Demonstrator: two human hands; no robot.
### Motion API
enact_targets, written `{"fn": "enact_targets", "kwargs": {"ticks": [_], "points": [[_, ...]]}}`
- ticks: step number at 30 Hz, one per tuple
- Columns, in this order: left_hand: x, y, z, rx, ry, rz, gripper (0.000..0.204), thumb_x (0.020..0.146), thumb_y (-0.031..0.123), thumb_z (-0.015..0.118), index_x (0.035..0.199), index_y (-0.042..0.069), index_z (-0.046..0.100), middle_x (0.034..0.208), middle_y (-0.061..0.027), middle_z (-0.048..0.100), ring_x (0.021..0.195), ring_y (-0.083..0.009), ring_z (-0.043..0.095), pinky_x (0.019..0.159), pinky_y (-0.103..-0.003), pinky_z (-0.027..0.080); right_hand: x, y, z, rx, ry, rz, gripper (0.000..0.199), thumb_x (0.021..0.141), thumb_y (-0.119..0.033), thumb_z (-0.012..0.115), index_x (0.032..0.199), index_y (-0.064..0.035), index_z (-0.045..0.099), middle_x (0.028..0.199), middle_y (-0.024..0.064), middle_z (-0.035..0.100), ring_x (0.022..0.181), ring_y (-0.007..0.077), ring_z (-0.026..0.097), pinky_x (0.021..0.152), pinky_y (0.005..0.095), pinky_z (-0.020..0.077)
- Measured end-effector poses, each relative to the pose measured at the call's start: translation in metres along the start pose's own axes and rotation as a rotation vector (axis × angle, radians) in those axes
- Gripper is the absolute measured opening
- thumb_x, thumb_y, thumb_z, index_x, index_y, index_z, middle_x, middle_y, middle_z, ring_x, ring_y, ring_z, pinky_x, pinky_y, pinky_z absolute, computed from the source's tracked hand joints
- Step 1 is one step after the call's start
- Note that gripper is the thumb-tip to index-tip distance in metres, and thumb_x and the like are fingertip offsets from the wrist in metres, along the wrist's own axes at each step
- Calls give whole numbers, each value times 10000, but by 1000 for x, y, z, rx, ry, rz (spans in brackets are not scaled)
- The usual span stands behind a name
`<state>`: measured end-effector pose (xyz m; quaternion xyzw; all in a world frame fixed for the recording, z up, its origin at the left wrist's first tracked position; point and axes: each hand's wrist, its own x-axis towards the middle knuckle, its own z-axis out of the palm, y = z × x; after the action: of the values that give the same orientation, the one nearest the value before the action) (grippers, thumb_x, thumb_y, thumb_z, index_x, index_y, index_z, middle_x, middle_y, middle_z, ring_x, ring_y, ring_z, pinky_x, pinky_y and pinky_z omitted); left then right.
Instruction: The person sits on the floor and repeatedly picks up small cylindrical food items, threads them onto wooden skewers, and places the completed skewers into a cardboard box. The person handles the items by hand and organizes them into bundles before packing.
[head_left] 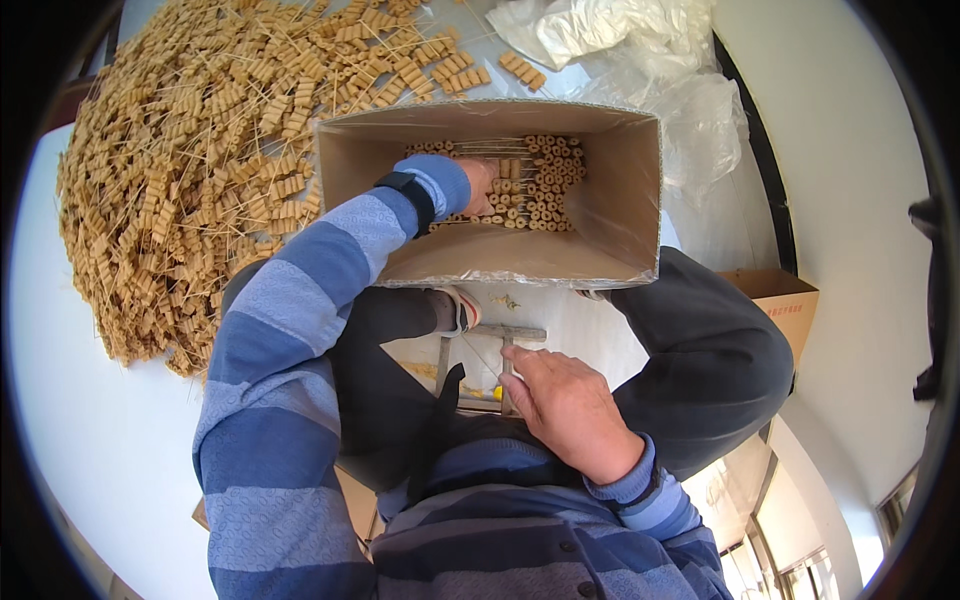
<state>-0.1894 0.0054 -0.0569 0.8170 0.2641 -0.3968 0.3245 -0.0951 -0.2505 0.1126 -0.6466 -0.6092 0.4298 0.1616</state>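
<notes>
My left hand (478,182) reaches down into an open cardboard box (620,190) and rests on the tan skewered pieces (545,180) stacked at its bottom; the fingers are hidden among them. My left arm wears a blue striped sleeve with a dark wrist strap. My right hand (565,405) lies in my lap, fingers loosely curled, touching a small grey metal frame (507,335) between my knees. It holds nothing that I can make out.
A large heap of the same tan skewered pieces (190,170) covers the white surface to the left and behind the box. Crumpled clear plastic bags (640,60) lie at the back right. A second cardboard box (785,300) stands at the right.
</notes>
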Motion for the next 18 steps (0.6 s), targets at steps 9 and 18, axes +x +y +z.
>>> {"fn": "enact_targets", "kwargs": {"ticks": [9,18], "points": [[-271,-18,38,-545,1267,297,482,980,276,624,1359,0,514,1253,-169,604,1126,-284,614,986,-366,495,3,-18,28,-25,-138,70,231,978,-187,613,1159,-46,636,996,214,694,892,377,687,765,411,544],[-253,-137,405,-2386,1308,-525,342,963,199,632,1259,46,556,1102,-74,614,958,-218,630,838,-340,536,-5,-62,74,-222,-305,46,230,981,-169,601,1157,-26,637,1028,216,698,921,372,691,798,397,536]]}}
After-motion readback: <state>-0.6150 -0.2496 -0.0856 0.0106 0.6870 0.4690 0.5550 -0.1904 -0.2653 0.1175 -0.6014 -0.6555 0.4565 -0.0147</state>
